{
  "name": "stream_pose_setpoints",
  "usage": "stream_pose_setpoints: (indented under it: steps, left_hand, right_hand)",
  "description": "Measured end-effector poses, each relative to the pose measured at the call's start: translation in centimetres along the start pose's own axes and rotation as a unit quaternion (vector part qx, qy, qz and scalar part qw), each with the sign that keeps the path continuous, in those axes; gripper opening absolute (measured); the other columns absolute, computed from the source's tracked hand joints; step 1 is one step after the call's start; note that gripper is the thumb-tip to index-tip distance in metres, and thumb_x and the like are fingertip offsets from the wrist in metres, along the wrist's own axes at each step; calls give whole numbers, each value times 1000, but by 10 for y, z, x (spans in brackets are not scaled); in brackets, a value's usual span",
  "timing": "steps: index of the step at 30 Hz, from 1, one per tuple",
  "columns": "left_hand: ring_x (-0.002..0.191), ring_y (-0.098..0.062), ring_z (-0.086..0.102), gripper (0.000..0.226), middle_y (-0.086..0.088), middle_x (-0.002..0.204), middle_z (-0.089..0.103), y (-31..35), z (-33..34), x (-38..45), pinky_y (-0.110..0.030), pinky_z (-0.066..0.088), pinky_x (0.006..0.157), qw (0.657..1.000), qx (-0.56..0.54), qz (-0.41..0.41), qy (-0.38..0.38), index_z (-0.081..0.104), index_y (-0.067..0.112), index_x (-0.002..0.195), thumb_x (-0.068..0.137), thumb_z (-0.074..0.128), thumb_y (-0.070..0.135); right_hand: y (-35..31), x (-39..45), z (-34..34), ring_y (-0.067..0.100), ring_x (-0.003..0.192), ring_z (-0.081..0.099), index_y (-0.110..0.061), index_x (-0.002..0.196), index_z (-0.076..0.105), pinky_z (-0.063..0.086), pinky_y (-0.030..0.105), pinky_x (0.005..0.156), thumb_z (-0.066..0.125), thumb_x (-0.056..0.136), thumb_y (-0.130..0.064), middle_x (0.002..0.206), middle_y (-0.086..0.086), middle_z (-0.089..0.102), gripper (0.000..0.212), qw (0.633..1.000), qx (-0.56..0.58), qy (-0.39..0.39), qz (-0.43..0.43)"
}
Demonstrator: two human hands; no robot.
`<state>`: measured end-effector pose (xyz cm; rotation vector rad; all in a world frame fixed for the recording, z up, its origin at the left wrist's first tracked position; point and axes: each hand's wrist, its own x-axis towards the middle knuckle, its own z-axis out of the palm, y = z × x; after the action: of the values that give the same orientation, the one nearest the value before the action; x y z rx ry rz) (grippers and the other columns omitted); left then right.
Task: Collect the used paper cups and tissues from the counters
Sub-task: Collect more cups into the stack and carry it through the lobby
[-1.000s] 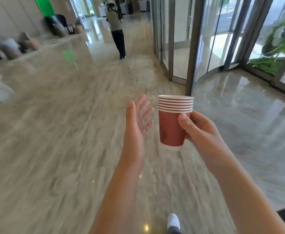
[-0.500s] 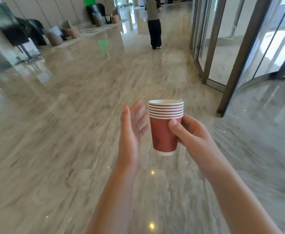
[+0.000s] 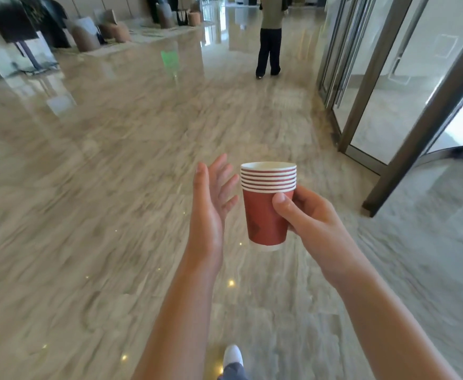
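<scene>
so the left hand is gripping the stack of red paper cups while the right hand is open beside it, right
Not quite: the hands are swapped. In the head view the right hand grips the stack of red paper cups, thumb across its front, while the left hand is open beside it, fingers straight, not touching the cups.

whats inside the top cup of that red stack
The stack of red paper cups, held by the right hand, shows only its white rims. The top cup's inside is hidden from this angle.

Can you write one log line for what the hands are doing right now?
right hand: grips stack of red paper cups, upright | left hand: open beside the stack, not touching | place: marble floor
</scene>
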<state>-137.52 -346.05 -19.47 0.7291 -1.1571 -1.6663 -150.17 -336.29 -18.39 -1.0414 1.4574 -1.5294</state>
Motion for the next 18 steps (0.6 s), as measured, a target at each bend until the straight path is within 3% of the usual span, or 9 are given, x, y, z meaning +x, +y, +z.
stream_pose_setpoints:
  steps: [5, 11, 18]
  left_hand:
    - [132, -7, 57, 79, 3, 149, 57, 11, -20, 75, -32, 41, 104, 1000, -3, 1, -29, 52, 29, 148, 87, 26, 71]
    - [136, -7, 54, 78, 5, 149, 57, 10, -39, 134, -39, 36, 118, 999, 2, -10, -33, 52, 31, 148, 88, 26, 72]
    - [131, -10, 59, 76, 1, 148, 58, -4, -62, 210, -48, 36, 119, 1000, 1, -26, 9, 54, 28, 146, 88, 29, 70]
  right_hand:
    - [-3, 70, 26, 25, 116, 69, -12, 123, 68, 49, 50, 108, 62, 84, -39, 118, 9, 75, 48, 1000, 1, 7, -21]
    - [9, 133, 46, 22, 115, 70, -15, 123, 68, 49, 51, 109, 63, 85, -41, 116, 6, 76, 47, 1000, 6, 0, -8]
    - [34, 219, 54, 13, 112, 71, -22, 120, 70, 52, 44, 107, 63, 84, -45, 113, -2, 78, 44, 1000, 4, -9, 14]
